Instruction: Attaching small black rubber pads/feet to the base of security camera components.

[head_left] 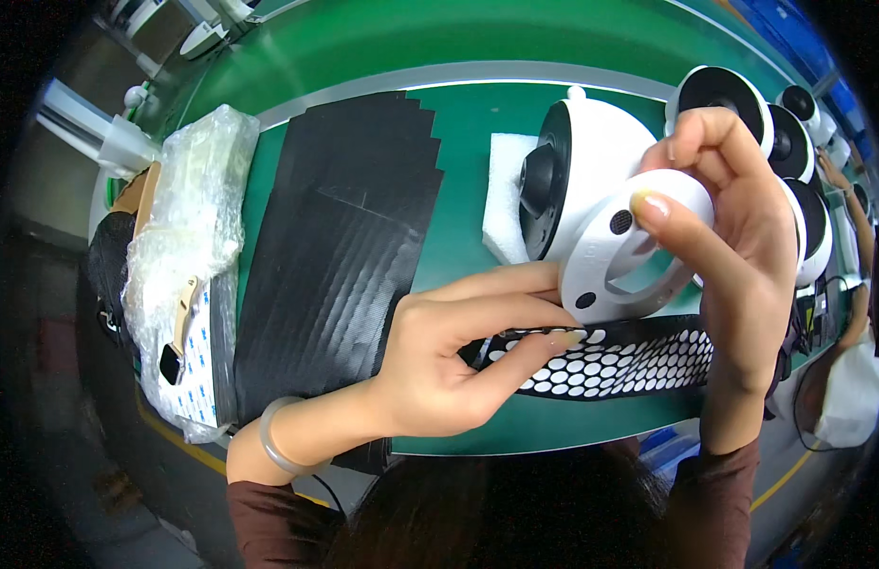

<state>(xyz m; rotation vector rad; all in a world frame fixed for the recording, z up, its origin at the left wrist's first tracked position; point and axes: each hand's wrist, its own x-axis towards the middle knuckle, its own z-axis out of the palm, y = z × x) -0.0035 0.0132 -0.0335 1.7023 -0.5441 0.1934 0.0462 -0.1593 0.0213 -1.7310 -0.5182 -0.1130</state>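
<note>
My right hand [748, 223] holds up a white plastic ring [591, 261], thumb on its face and fingers behind. Two small black round pads [620, 223] show on the ring. Just below it, my left hand [434, 365] pinches a black strip with rows of white round dots [629, 365] between thumb and fingers. The left fingertips lie close to the ring's lower edge; whether they touch it I cannot tell. Behind the ring, a white dome-shaped housing [605, 142] with a black face lies on its side against a white foam block [510, 194].
Black sheets [344, 218] lie stacked left of the hands. Farther left are bubble wrap [188, 180] and a watch with a beige strap [185, 318]. Several similar white-and-black housings [719, 90] stand at the right. Another person's hand [831, 175] reaches in at the far right.
</note>
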